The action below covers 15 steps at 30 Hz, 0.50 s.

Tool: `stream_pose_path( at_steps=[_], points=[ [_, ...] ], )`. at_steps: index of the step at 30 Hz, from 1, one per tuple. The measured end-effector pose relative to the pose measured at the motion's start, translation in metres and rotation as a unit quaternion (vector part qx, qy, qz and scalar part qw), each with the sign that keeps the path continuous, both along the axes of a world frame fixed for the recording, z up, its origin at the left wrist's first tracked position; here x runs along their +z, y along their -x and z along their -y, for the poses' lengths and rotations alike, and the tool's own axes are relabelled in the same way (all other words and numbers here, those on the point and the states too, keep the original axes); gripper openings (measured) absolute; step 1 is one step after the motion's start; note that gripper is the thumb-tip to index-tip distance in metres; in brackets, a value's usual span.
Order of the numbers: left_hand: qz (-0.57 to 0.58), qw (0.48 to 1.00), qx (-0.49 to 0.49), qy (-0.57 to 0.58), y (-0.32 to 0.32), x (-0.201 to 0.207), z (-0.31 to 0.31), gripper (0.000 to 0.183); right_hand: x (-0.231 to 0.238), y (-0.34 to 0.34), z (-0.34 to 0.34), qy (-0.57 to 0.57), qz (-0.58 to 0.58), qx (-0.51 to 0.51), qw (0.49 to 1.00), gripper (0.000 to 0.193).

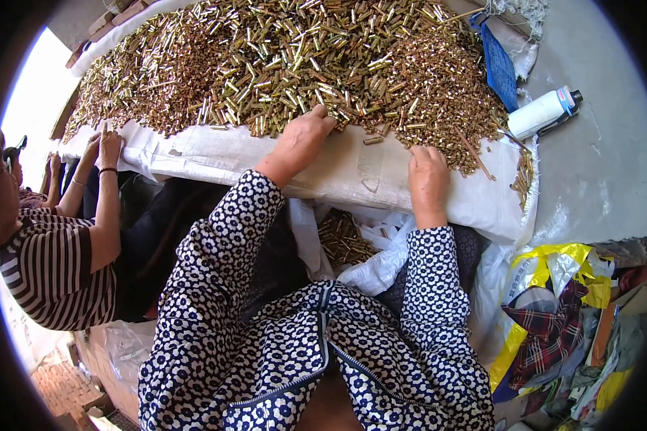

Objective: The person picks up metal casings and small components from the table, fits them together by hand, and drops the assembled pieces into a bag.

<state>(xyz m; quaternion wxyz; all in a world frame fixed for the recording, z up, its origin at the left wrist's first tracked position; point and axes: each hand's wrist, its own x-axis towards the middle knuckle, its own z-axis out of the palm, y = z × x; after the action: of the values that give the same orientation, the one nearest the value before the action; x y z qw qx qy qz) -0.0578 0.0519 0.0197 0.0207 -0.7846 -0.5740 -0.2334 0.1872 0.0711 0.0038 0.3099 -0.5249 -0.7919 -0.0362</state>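
A broad heap of slim brass-coloured metal tubes (287, 65) covers the table. My left hand (300, 144) reaches to the heap's near edge, its fingers pinched together; whatever is between the fingertips is hidden. At the front right, my right hand (429, 183) rests with curled fingers beside a mound of smaller coppery pieces (438, 93), and I cannot see what it holds. A loose tube (373, 141) lies on the pale cloth between the hands. Below the table edge, an open white sack (381, 266) holds more brass-coloured pieces (343, 238).
On the right lie a blue plastic scoop or dustpan (497, 65) and a white bottle (543, 113) with a dark cap. A person in a striped shirt (57, 269) works at the left, hands on the table edge. Bags and cloths (553, 323) crowd the lower right.
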Motion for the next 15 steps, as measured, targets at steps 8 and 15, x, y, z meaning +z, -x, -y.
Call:
stream_pose_path(
  at_steps=[8,15],
  points=[
    [0.017,0.999,-0.004,0.032,-0.001,0.002,0.014,0.007,-0.005,0.004,0.009,0.018,-0.04,0.009,0.999,0.011],
    [0.619,0.753,0.008,0.22,-0.016,-0.008,0.054,0.013,0.0,0.041,0.045,0.291,-0.441,0.184,0.829,0.014]
  ],
)
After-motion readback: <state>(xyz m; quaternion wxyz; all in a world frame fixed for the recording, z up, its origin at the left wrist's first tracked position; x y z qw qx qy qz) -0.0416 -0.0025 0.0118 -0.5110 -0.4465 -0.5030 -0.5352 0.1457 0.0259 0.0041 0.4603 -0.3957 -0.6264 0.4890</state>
